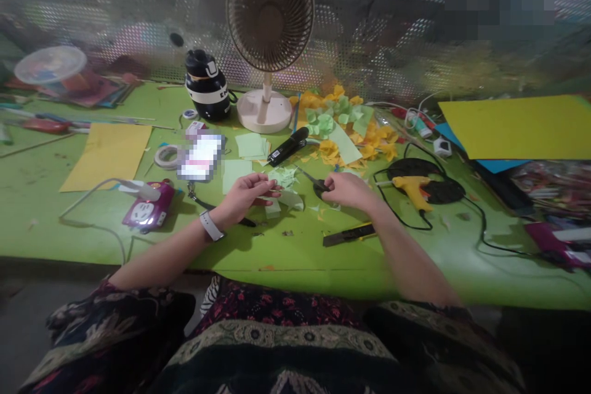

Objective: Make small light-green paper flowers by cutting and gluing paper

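Observation:
My right hand (347,189) is closed around the dark handles of a pair of scissors (313,180), whose narrow blades point up and left. To its left, my left hand (252,194) hovers over the table with half-curled fingers apart; nothing shows clearly between them. Around its fingertips lie pale green paper scraps (292,199), some cut into thin strips. Just behind are small stacked green paper squares (252,145) and a black stapler (289,146). A yellow utility knife (348,234) rests in front of my right hand.
Orange and green paper pieces (339,117) are heaped before a fan (265,111). A yellow glue gun (413,189) with a trailing cord sits right. Left are a phone (202,156), a tape roll (167,157), a purple power adapter (148,206) and a black bottle (206,86).

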The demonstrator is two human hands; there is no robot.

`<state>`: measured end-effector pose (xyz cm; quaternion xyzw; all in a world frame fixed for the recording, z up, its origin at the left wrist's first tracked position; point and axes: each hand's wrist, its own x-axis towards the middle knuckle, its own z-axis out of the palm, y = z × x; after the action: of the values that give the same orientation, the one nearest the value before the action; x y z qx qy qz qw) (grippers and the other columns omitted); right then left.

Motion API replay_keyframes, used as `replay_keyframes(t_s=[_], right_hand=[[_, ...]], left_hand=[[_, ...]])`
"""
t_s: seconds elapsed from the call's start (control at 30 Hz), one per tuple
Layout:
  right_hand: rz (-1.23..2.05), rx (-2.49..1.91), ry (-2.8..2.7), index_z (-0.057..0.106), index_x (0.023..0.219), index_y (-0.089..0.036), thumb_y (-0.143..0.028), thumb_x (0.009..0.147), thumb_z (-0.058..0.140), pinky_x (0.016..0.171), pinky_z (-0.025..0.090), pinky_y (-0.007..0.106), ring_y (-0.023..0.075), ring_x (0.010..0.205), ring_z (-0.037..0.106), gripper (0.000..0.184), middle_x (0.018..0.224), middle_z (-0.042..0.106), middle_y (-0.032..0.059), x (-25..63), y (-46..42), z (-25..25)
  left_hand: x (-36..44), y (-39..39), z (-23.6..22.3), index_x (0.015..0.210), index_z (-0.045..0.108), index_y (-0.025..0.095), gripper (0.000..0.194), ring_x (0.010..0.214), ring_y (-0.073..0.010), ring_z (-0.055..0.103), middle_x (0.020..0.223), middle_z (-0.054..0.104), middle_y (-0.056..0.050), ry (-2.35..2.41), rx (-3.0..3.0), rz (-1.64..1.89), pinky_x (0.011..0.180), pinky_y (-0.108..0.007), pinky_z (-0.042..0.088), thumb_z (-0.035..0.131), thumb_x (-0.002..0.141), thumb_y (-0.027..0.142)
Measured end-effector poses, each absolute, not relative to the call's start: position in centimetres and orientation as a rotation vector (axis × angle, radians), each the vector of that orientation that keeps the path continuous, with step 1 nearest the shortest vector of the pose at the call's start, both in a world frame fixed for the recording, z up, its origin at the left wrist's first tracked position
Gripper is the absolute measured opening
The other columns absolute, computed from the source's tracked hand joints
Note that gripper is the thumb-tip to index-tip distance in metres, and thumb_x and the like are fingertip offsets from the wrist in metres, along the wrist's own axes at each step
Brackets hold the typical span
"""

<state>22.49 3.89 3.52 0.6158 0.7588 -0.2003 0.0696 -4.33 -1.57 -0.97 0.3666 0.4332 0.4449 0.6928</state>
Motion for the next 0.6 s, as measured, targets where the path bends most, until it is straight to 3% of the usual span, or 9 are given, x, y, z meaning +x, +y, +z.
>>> replay_keyframes(t_s=[0.13, 0.27, 0.43, 0.6], right_hand=[[-1.442, 1.958, 2.198, 0.061, 0.087, -0.018, -0.02, 0.072, 0.071, 0.061, 0.048, 0.027, 0.0149, 0.066, 0.065, 0.018, 0.087, 0.071, 0.0055, 22.7, 3.4, 4.4], [-2.021, 1.841, 2.107, 0.06, 0.084, -0.017, -0.032, 0.068, 0.082, 0.053, 0.046, 0.023, 0.0099, 0.057, 0.059, 0.031, 0.072, 0.066, 0.0012, 21.9, 2.1, 4.4], [-2.225, 1.744, 2.003, 0.058, 0.081, -0.017, -0.057, 0.059, 0.087, 0.045, 0.037, 0.021, 0.0063, 0.047, 0.049, 0.054, 0.066, 0.064, -0.001, 20.5, 0.7, 3.6], [-2.162, 1.704, 2.002, 0.057, 0.083, -0.018, -0.063, 0.061, 0.084, 0.051, 0.042, 0.023, 0.0087, 0.055, 0.052, 0.057, 0.07, 0.064, -0.0007, 19.6, -0.3, 3.9]], left_hand=[[-4.1, -1.7, -0.5, 0.088, 0.063, 0.014, 0.028, 0.083, -0.0151, 0.076, 0.096, 0.079, -0.008, 0.977, 0.752, 1.02, 0.062, -0.02, 0.058, 0.083, 0.078, 0.032], [-3.9, -1.9, -0.1, 0.085, 0.062, 0.014, 0.026, 0.081, -0.0152, 0.076, 0.094, 0.079, -0.008, 0.976, 0.679, 1.041, 0.062, -0.02, 0.058, 0.083, 0.078, 0.027], [-3.8, -2.0, 0.3, 0.082, 0.061, 0.014, 0.025, 0.089, -0.0183, 0.077, 0.096, 0.079, -0.009, 0.946, 0.606, 1.08, 0.068, -0.023, 0.06, 0.083, 0.077, 0.025], [-3.8, -2.2, 0.1, 0.081, 0.061, 0.015, 0.026, 0.104, -0.0214, 0.074, 0.102, 0.079, -0.01, 0.89, 0.595, 1.12, 0.086, -0.032, 0.061, 0.083, 0.078, 0.027]])
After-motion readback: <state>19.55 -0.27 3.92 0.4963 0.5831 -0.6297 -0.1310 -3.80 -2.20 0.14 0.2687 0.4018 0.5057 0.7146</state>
